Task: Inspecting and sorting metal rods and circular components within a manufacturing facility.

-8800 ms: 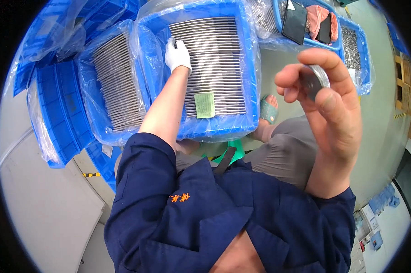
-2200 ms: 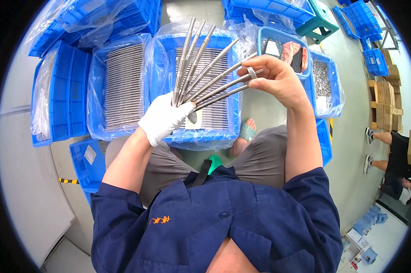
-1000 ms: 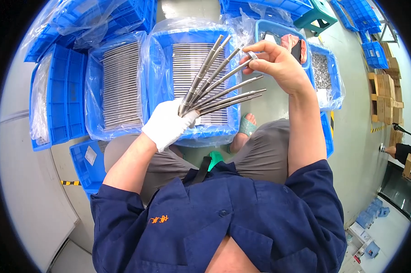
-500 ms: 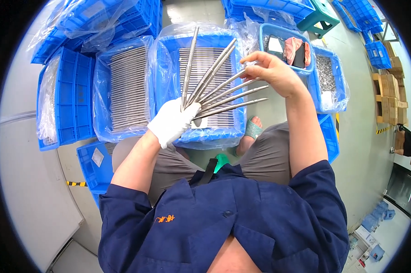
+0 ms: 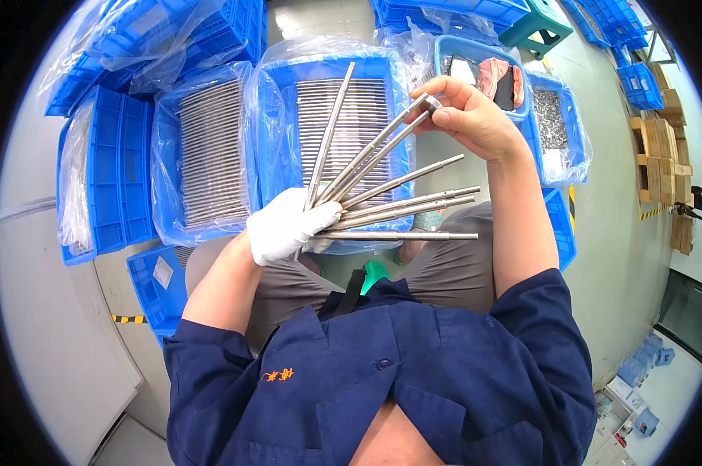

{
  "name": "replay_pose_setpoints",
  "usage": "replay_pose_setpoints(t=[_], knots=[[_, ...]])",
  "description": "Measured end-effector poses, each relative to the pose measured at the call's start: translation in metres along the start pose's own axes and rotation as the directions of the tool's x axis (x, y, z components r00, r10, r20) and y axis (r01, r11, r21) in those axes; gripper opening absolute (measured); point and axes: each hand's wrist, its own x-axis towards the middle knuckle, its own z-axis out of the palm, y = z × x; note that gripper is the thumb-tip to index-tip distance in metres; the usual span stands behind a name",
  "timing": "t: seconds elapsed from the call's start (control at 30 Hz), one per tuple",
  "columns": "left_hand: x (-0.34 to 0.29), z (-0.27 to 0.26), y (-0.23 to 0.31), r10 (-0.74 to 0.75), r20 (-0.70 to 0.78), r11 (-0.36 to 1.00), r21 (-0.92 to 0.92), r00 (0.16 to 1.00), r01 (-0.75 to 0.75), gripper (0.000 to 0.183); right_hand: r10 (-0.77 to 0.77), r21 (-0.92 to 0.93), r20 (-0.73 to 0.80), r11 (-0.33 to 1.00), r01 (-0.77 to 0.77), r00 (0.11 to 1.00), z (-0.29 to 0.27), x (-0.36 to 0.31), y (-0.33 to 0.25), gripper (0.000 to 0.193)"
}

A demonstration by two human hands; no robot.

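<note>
My left hand (image 5: 285, 227), in a white glove, is closed around the lower ends of several slim steel rods (image 5: 364, 165), which fan out up and to the right. With thumb and index finger, my bare right hand (image 5: 479, 120) pinches the far ends of the upper-middle rods, where a shiny round end shows between the fingertips. Below the fan is a blue crate (image 5: 269, 144) lined with clear plastic, with similar rods (image 5: 343, 101) lying in rows inside it.
Another lined crate of rods (image 5: 215, 151) stands to the left, beside a blue crate on its side (image 5: 125, 175). At right are a blue basket (image 5: 444, 58) with a pink cloth (image 5: 494, 78) and a crate of small metal parts (image 5: 553, 120). A green stool (image 5: 537, 31) stands beyond.
The rod fan has tilted and spread, its lower rods now pointing more toward me. My right fingers have closed on rod ends higher in the fan. My left hand has sunk slightly nearer my lap.
</note>
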Motion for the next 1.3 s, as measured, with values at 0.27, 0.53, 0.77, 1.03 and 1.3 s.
replay_pose_setpoints(t=[0.27, 0.53, 0.77, 1.03, 1.3], knots=[[0.001, -0.003, -0.003, -0.011, 0.020, 0.999, 0.048, 1.000, 0.010, 0.030, 0.057, -0.141, -0.014, 0.988, -0.058, 0.998, 0.005, -0.003, -0.010, 0.043], [0.003, -0.001, -0.006, 0.007, 0.000, 0.997, 0.072, 1.000, -0.007, 0.030, 0.155, -0.160, -0.049, 0.974, -0.161, 0.987, 0.011, -0.003, -0.009, 0.027], [0.004, 0.000, -0.007, -0.017, 0.015, 0.995, 0.097, 1.000, 0.016, 0.029, -0.052, 0.003, 0.029, 0.999, 0.052, 0.998, -0.001, -0.004, -0.008, 0.033], [0.008, 0.001, -0.009, -0.059, 0.013, 0.986, 0.157, 0.998, 0.056, 0.031, -0.015, -0.097, -0.011, 0.995, 0.013, 1.000, 0.000, -0.005, -0.008, 0.037], [0.006, 0.000, -0.006, -0.032, 0.052, 0.983, 0.183, 0.998, 0.022, 0.034, -0.035, 0.055, 0.001, 0.998, 0.035, 0.999, 0.004, -0.007, -0.008, 0.036]])
